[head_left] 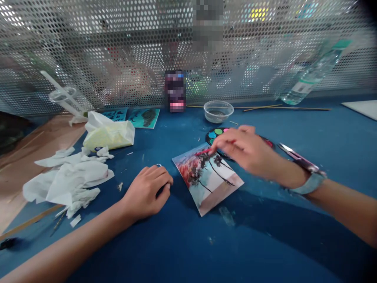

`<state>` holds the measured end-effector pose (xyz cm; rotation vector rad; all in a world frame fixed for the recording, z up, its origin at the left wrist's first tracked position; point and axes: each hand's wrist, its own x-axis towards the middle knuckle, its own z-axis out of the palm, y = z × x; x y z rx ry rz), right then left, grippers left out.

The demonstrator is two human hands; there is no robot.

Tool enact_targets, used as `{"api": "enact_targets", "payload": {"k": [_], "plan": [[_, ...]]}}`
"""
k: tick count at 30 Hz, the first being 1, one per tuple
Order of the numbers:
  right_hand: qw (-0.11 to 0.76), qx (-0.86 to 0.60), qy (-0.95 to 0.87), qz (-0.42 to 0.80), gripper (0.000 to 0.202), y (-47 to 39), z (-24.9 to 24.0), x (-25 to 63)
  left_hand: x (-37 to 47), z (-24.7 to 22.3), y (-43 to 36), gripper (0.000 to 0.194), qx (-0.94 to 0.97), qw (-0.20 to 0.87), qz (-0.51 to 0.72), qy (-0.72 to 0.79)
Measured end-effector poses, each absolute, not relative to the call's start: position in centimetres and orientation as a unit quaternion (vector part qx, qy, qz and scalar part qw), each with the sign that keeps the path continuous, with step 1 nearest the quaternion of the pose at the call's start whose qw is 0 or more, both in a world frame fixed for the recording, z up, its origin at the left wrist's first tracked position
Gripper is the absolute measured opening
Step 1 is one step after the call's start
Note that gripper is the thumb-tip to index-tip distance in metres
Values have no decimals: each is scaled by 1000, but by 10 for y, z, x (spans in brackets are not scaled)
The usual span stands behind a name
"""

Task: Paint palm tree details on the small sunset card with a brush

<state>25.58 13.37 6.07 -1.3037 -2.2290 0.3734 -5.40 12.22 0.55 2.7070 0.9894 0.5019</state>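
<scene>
A small painting [216,186] of dark palm trees under a red and blue sky lies tilted on the blue table. My right hand [244,151] is over its upper edge, fingers pinched, with a thin reddish thing partly showing; motion blur hides what it is. Partly under that hand, beyond the painting, sits a dark paint palette [211,135] with round coloured pans. My left hand [149,190] rests on the table left of the painting, its fingers curled together, with nothing visible in them and a ring on one finger.
Crumpled tissues [78,177] and a tissue pack [110,135] lie left. Two teal cards [144,118], a phone [176,92], a clear bowl [218,112], thin sticks [306,108] and a bottle [312,78] line the perforated screen. A cup [63,96] stands far left; a pinkish tool [297,157] lies right.
</scene>
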Motion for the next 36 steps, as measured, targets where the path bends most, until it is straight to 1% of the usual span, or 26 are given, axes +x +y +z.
{"api": "enact_targets", "payload": {"k": [1,3,7,10,14,17,21,25,31,33,36], "plan": [[284,-517,-802,95,33,138,63,270,-54,5,122,19,921,107,171,333],[297,-574,-762,34,35,146,66,304,-55,5,123,18,922,102,178,327],[288,-621,-729,16,38,149,62,359,-56,2,125,16,926,96,181,317],[268,-647,-713,7,38,148,52,377,-56,2,125,16,928,90,180,313],[255,-672,-695,-2,39,160,44,385,-56,4,125,16,926,91,176,321],[240,-672,-700,30,39,171,45,392,-55,5,125,16,926,94,175,322],[255,-671,-695,43,39,179,51,400,-56,4,126,17,925,96,176,322],[242,-669,-700,53,37,183,52,400,-57,4,126,16,925,98,177,322],[250,-672,-696,38,37,185,55,396,-58,4,125,17,925,100,175,322],[268,-668,-694,31,37,181,60,390,-57,3,125,18,923,107,173,326],[327,-641,-694,4,36,165,66,363,-57,2,125,19,919,121,176,333]]}}
